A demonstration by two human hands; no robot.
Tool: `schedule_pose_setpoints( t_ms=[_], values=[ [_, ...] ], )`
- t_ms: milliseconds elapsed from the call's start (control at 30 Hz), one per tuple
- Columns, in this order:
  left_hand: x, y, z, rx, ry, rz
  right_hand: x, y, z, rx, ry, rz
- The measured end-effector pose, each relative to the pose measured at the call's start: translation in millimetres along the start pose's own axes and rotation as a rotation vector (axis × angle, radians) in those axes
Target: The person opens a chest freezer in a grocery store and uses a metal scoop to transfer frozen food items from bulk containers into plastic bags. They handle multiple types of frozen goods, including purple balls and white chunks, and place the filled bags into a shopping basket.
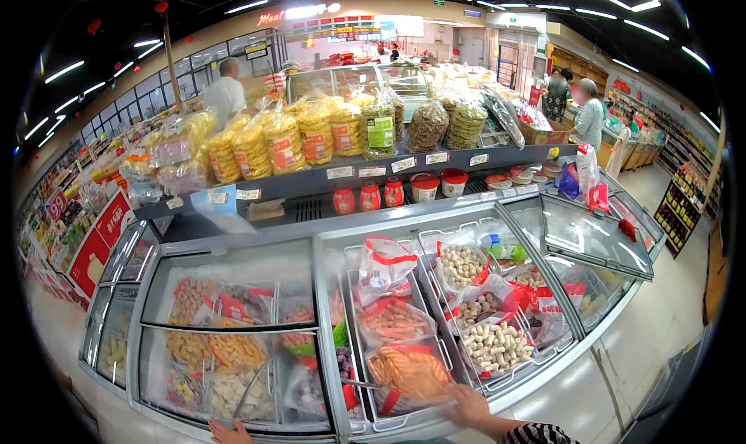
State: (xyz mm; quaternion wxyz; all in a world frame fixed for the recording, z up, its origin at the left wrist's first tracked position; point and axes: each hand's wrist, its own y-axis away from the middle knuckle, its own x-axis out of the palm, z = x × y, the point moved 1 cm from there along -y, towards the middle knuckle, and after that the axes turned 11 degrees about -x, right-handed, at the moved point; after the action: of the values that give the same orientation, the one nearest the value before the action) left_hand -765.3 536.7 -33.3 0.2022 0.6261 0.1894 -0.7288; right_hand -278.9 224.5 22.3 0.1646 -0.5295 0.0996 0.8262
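Observation:
A chest freezer with glass lids stands before me. My right hand is at the front of its uncovered section, beside a clear bag of orange frozen food; its fingers touch or nearly touch the bag's corner, and I cannot tell whether they grip it. Farther in lie a bag of reddish sausage-like pieces and, to the right, a bag of white cylindrical pieces. My left hand rests at the front edge of the glass-covered left section, fingers spread, and is partly cut off by the picture's lower rim.
White wire baskets divide the freezer. A tilted glass lid lies over its right part. Behind, a dark shelf holds bagged noodles and red jars. Several people are farther off, one in a white shirt.

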Motion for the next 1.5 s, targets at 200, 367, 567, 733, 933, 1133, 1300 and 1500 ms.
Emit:
schedule_pose_setpoints(
  t_ms=[200,367,567,733,933,1133,1300,1500],
  values=[
    [3,-1,-3,0.004,-0.026,0.029,3,1,-4,0.01,-0.011,-0.005],
    [6,-2,-4,0.014,-0.102,0.001,3,-2,-3,0.038,-0.02,0.035],
    [-1,2,-4,-0.001,-0.07,0.002,10,-1,-8,0.04,-0.001,0.036],
    [-10,5,-2,0.011,0.032,-0.025,2,-3,1,0.061,-0.018,0.063],
    [-32,16,-21,-0.047,0.279,0.021,-25,-9,18,0.097,-0.095,0.101],
    [-43,22,-9,-0.06,0.352,-0.007,3,-5,-2,-0.08,0.022,-0.073],
    [-34,16,-5,0.031,0.387,-0.04,-1,-6,2,-0.03,-0.018,-0.027],
    [-38,18,-9,-0.007,0.337,-0.051,0,-6,1,-0.031,0.012,0.022]
  ],
)
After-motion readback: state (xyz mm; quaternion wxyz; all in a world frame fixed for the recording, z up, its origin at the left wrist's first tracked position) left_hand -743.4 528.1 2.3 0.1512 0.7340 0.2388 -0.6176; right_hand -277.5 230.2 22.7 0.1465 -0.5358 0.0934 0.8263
